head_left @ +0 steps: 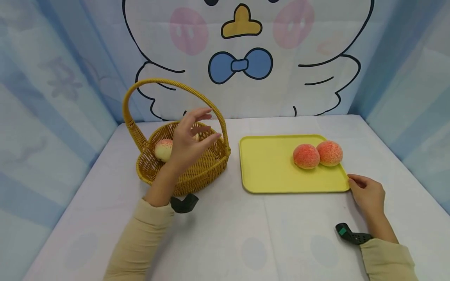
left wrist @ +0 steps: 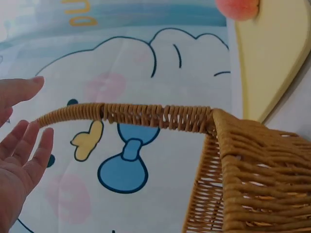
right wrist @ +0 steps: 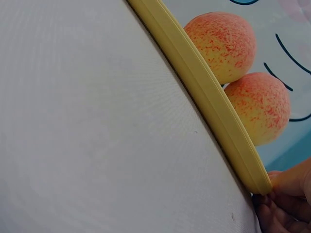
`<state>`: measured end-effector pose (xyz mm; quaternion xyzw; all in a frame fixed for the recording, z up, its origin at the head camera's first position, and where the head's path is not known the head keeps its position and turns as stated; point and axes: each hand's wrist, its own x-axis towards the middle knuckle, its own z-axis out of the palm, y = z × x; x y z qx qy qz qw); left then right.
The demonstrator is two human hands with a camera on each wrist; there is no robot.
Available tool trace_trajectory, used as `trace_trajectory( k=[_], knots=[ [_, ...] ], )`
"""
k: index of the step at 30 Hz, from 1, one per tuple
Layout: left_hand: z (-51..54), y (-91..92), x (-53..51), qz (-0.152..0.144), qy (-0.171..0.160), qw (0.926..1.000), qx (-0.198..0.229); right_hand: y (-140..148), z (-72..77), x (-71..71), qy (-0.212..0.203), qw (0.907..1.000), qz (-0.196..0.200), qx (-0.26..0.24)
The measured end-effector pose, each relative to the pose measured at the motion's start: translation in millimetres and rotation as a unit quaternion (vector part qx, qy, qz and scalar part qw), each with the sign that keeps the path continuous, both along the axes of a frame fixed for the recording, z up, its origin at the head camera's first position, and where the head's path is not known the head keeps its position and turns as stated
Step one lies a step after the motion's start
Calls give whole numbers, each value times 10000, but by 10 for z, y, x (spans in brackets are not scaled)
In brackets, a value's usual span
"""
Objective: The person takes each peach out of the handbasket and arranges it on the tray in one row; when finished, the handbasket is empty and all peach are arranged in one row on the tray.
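My left hand (head_left: 190,142) is raised over the wicker basket (head_left: 202,181), thumb and fingers apart with nothing between them. In the left wrist view, that hand (left wrist: 19,150) appears near the basket's arched handle (left wrist: 155,117). A pale peach (head_left: 163,150) lies inside the basket; another round thing there is mostly hidden behind the fingers. At the front right corner of the yellow tray (head_left: 267,168), my right hand (head_left: 369,193) pinches the rim between thumb and fingers. Two reddish peaches, one (head_left: 306,156) in front of the other (head_left: 329,153), sit side by side on the tray's right part.
A white cloth (head_left: 225,242) covers the table. Behind it hangs a curtain (head_left: 246,101) printed with a cartoon figure, and blue curtains (head_left: 415,97) close off both sides. The basket's tall handle arches above its opening.
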<state>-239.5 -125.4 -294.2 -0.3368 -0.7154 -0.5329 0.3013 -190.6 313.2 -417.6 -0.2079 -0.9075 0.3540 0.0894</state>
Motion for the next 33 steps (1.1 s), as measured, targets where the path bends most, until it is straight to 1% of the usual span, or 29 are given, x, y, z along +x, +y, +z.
trace_trajectory(
  k=[4,7,9,13,16,20,21,23,26,28,31,33],
  knots=[
    [37,-63,5,280,-173,9992,209,-4,5,12,0,10000,-31,-12],
    [80,-68,1,309,-304,9983,394,3,5,25,-2,10000,-40,-56],
    [114,-75,-10,393,-503,9968,475,4,3,28,-10,10000,-29,-85],
    [132,-120,-125,663,-999,9909,618,1,2,19,21,9999,-23,-103],
    [130,-168,-239,889,-1445,9829,723,-3,8,9,49,9999,-17,-89],
    [51,-251,-502,1076,-1864,9723,916,-12,5,10,28,9999,-31,-110],
    [29,-269,-568,1120,-1899,9706,964,-12,2,11,25,9999,-34,-124],
    [-24,-312,-696,1301,-1937,9677,958,-15,-1,12,34,9999,-28,-119],
    [-67,-361,-781,1593,-2112,9609,817,-18,-3,10,74,9999,-29,-121],
    [-110,-398,-814,1745,-2371,9536,627,-21,-3,8,96,9999,-42,-114],
    [-186,-451,-837,1805,-2861,9402,390,-23,0,8,127,9998,-49,-141],
    [-233,-480,-857,1804,-3029,9355,247,-17,2,8,134,9998,-52,-131]
  ],
)
